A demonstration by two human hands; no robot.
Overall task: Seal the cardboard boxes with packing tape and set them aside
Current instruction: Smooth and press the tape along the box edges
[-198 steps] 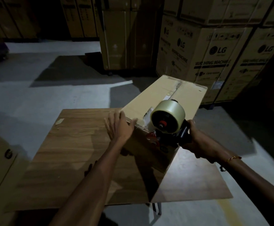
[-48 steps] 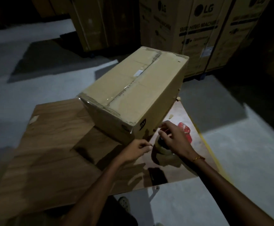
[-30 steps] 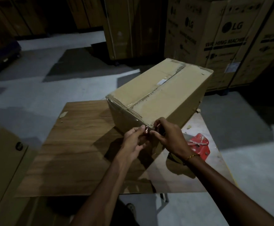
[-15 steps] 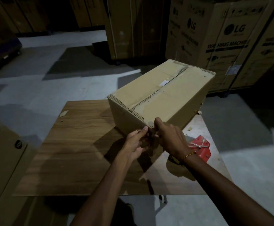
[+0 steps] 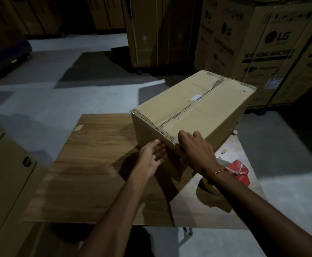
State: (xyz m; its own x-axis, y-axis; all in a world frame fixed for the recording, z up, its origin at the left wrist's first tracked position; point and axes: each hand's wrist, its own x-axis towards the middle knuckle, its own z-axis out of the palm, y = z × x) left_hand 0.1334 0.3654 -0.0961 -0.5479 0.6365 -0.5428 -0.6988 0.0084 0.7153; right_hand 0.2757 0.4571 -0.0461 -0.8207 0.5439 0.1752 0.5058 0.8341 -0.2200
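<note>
A closed cardboard box (image 5: 198,108) stands on the wooden table (image 5: 88,164), its top seam covered with clear tape. My left hand (image 5: 151,156) lies with straight fingers against the box's near end face, close to the near top corner. My right hand (image 5: 194,149) presses flat on that corner, fingers over the top edge. The red tape dispenser (image 5: 238,172) with its tape roll (image 5: 210,186) lies on the table to the right, partly hidden behind my right wrist.
Large printed appliance cartons (image 5: 263,52) stand stacked behind the table at the right. A tall plain carton (image 5: 160,30) stands at the back centre. Flat cardboard (image 5: 4,173) lies at the left beside the table. Small scraps (image 5: 78,127) dot the tabletop.
The tape dispenser was set down on the table at the right. Both hands came to the box's near corner; the pinching fingers have now flattened against it.
</note>
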